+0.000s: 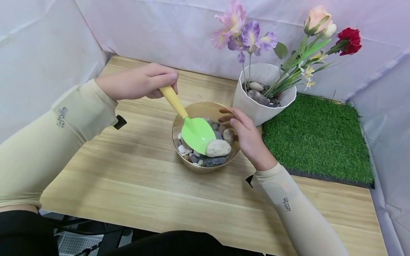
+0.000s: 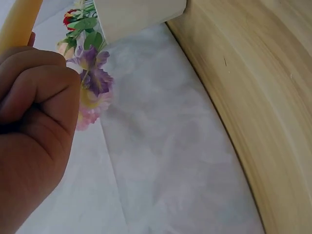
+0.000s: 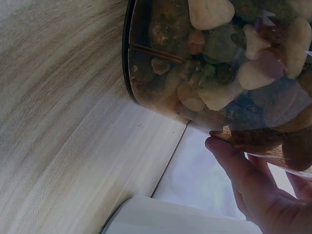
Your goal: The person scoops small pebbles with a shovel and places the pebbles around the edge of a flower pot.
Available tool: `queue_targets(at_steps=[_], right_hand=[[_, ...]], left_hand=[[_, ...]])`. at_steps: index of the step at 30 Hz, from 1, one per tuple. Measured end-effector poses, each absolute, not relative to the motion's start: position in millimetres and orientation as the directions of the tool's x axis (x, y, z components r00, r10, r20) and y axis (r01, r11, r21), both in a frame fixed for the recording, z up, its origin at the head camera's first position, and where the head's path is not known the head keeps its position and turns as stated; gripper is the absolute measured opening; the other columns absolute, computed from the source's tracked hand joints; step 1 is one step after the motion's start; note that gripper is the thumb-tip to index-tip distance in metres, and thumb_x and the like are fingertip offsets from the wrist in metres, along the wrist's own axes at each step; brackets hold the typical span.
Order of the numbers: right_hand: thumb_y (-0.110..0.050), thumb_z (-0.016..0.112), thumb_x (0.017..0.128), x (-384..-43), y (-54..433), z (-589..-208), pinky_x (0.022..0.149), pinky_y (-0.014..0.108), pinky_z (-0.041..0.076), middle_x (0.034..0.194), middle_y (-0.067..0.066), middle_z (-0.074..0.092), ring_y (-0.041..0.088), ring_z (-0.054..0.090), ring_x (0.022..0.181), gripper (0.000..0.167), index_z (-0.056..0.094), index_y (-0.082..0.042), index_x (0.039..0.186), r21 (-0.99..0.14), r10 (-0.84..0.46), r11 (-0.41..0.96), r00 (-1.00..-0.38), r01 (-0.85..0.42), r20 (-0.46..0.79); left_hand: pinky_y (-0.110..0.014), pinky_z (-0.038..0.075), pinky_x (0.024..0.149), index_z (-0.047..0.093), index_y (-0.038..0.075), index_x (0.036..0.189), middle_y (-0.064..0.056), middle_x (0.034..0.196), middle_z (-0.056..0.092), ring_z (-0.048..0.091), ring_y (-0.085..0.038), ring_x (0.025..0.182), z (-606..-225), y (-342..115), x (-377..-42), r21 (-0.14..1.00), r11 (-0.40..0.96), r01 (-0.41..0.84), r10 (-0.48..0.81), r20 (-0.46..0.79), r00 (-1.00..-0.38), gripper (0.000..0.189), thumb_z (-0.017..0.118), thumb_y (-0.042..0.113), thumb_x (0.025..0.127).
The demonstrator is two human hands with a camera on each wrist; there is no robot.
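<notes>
My left hand (image 1: 148, 81) grips the yellow handle of a small garden trowel (image 1: 198, 133), whose bright green blade slants down into a see-through amber bowl (image 1: 179, 122). At the blade's tip lies a large whitish stone (image 1: 218, 148); I cannot tell how much of it rests on the blade. Pebbles (image 1: 187, 151) of mixed colours fill the lower part of the bowl. My right hand (image 1: 248, 140) is at the bowl's right side. In the right wrist view its thumb (image 3: 222, 148) touches the bowl's wall, with the other fingers partly hidden behind.
Behind the bowl to the right stands a white pot (image 1: 241, 105) holding stones and artificial flowers (image 1: 251, 37). An artificial grass mat (image 1: 320, 138) covers the table's right side. Pale cloth walls (image 1: 179, 42) enclose the wooden table (image 1: 134, 167) at the back and sides.
</notes>
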State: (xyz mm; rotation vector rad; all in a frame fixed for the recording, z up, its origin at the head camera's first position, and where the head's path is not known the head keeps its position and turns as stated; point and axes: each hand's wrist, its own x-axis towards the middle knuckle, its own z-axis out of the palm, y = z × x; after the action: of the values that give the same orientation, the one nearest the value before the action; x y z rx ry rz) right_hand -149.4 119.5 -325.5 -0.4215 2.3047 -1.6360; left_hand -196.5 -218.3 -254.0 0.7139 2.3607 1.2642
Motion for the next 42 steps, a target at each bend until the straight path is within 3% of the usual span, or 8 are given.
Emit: queue_targets(at_steps=[7,14,21,24,28,35,42], right_hand=[[-0.010,0.034,0.115,-148,119,-323,0.079,0.038,0.055,0.133,0.021,0.066,0.034,0.066,0.118,0.045,0.058,-0.006,0.152,-0.951,-0.398,0.297,-0.916,-0.086,-0.041],[-0.006,0.032,0.115,-148,118,-322,0.096,0.035,0.056,0.131,0.027,0.064,0.037,0.065,0.119,0.045,0.055,0.002,0.152,-0.972,-0.418,0.214,-0.908,-0.094,-0.005],[-0.014,0.036,0.116,-146,119,-322,0.087,0.037,0.058,0.138,0.018,0.062,0.027,0.060,0.119,0.042,0.059,0.001,0.147,-0.971,-0.366,0.233,-0.930,-0.058,-0.033],[-0.014,0.037,0.116,-145,121,-322,0.086,0.037,0.058,0.136,0.021,0.062,0.031,0.062,0.119,0.040,0.059,0.005,0.143,-0.965,-0.346,0.258,-0.937,-0.054,-0.040],[-0.011,0.035,0.114,-146,121,-322,0.082,0.036,0.057,0.131,0.024,0.066,0.036,0.066,0.119,0.042,0.059,0.001,0.146,-0.949,-0.368,0.300,-0.930,-0.096,-0.022],[-0.009,0.034,0.113,-148,122,-321,0.091,0.041,0.055,0.133,0.023,0.066,0.037,0.065,0.122,0.046,0.058,-0.004,0.152,-0.948,-0.394,0.300,-0.919,-0.102,-0.026],[-0.009,0.033,0.114,-148,120,-325,0.100,0.047,0.052,0.137,0.023,0.065,0.037,0.064,0.124,0.046,0.058,-0.004,0.152,-0.954,-0.402,0.283,-0.916,-0.102,-0.021]], left_hand=[[-0.029,0.029,0.057,0.067,0.002,0.099,-0.008,0.069,0.038,0.031,-0.021,0.060,-259,-221,-203,0.874,0.427,0.232,0.587,-0.073,-0.806,0.047,0.039,0.034,0.119],[-0.031,0.024,0.056,0.065,-0.004,0.101,-0.007,0.065,0.034,0.025,-0.022,0.059,-258,-230,-205,0.928,0.330,0.175,0.563,-0.045,-0.825,0.050,0.041,0.036,0.119],[-0.035,0.020,0.056,0.056,-0.003,0.098,-0.006,0.066,0.028,0.021,-0.023,0.058,-247,-230,-208,0.946,0.281,0.160,0.514,-0.007,-0.858,0.046,0.040,0.035,0.119],[-0.034,0.021,0.056,0.055,-0.004,0.098,-0.004,0.066,0.029,0.022,-0.023,0.058,-241,-223,-213,0.961,0.249,0.121,0.460,-0.008,-0.888,0.041,0.040,0.030,0.117],[-0.030,0.023,0.056,0.055,-0.004,0.099,-0.002,0.066,0.031,0.022,-0.021,0.058,-234,-210,-224,0.976,0.205,0.070,0.382,-0.014,-0.924,0.036,0.040,0.024,0.115],[-0.025,0.025,0.051,0.056,0.001,0.106,0.000,0.069,0.036,0.027,-0.015,0.057,-223,-180,-244,0.982,0.188,0.015,0.292,-0.041,-0.956,0.034,0.038,0.027,0.117],[-0.024,0.023,0.051,0.054,0.003,0.102,0.000,0.070,0.038,0.028,-0.014,0.057,-219,-149,-263,0.979,0.201,-0.019,0.267,-0.073,-0.961,0.030,0.036,0.021,0.116]])
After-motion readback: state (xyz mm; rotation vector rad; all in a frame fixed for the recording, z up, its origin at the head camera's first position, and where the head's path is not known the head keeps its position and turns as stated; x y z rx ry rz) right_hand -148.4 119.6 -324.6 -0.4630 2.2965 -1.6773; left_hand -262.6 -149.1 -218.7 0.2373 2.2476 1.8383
